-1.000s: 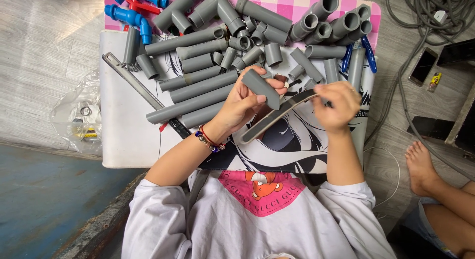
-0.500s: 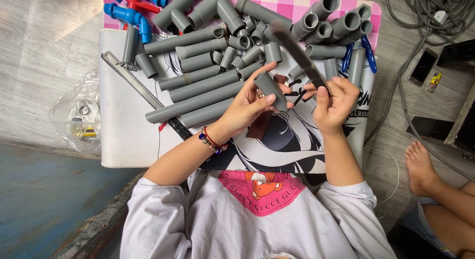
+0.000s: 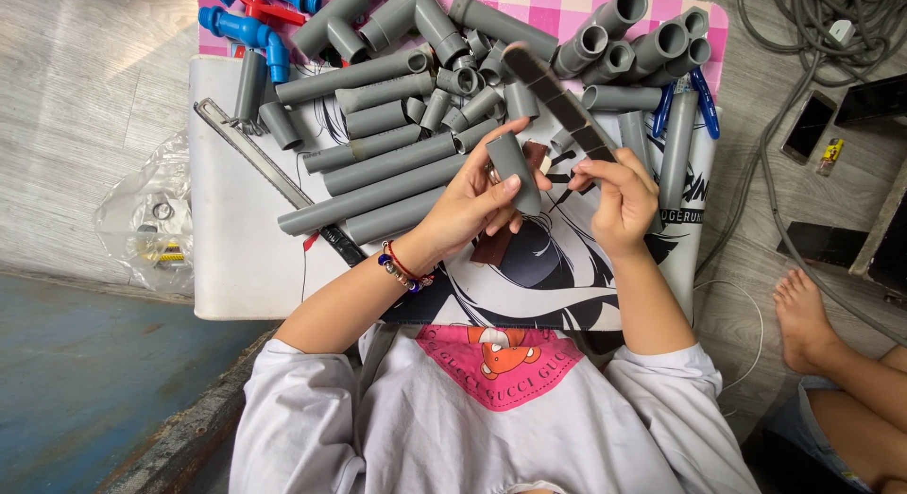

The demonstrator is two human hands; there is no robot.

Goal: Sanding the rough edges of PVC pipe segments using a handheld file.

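The left hand (image 3: 477,203) gripped a short grey pipe piece (image 3: 515,171), while the right hand (image 3: 619,199) pinched a dark sanding strip (image 3: 557,93) that ran up toward eleven o'clock, just beside the pipe at three o'clock.

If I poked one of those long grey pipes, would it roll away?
Probably a little: the long grey pipe is round and smooth. It likely stays stiff, being straight plastic tube. Neighbouring pipes lying against it would probably stop it soon.

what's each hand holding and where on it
Left hand grips a short grey pipe piece around its middle; right hand holds a long flat file by its lower end.
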